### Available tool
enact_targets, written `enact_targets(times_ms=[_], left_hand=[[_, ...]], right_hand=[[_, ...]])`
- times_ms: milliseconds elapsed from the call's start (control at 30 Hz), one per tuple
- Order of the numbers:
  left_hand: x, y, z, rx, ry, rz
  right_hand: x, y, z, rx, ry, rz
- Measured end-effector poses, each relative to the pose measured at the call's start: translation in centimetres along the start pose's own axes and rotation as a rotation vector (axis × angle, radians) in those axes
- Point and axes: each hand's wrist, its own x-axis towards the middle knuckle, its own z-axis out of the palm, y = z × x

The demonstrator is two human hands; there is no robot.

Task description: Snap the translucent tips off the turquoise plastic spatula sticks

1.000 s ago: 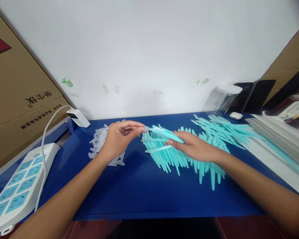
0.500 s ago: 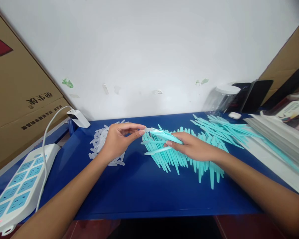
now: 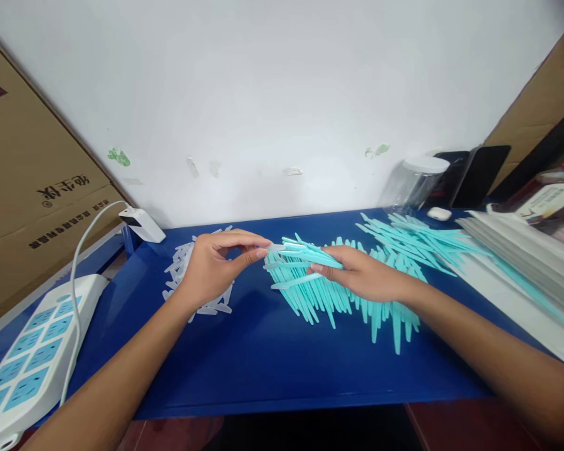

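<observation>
My left hand (image 3: 214,266) is pinched on a small clear plastic cap (image 3: 276,248) at the tip of a teal plastic stick (image 3: 310,257). My right hand (image 3: 361,275) grips that teal stick over a heap of teal sticks (image 3: 338,300) on the blue table (image 3: 263,357). Behind my left hand lies a pile of clear caps (image 3: 183,266). A second heap of teal sticks (image 3: 413,241) lies further back on the right.
A white power strip (image 3: 32,357) with its cable lies at the left, a white charger (image 3: 141,224) near the wall. Cardboard boxes (image 3: 32,188) lean at the left. A clear jar (image 3: 416,181), dark phones (image 3: 479,175) and a stack of white packets (image 3: 526,263) stand at the right.
Both hands stay together at the stick's tip; the view has shifted slightly, and the left fingers have closed a little more on the cap.
</observation>
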Motion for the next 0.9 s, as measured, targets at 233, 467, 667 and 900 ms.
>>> enact_targets(times_ms=[233, 467, 667, 900], left_hand=[[0.2, 0.4, -0.3, -0.002, -0.027, 0.04], [0.2, 0.5, -0.3, 0.016, -0.039, 0.055], [-0.7, 0.4, 1.2, -0.048, -0.085, 0.018], [-1.9, 0.8, 2.8, -0.134, -0.119, -0.036]], right_hand=[[-0.1, -0.3, -0.1, 0.0, 0.001, 0.016], [-0.2, -0.3, -0.2, 0.01, -0.005, -0.004], [-0.3, -1.1, 0.5, 0.023, -0.054, -0.028], [-0.2, -1.3, 0.4, -0.019, 0.027, -0.045]])
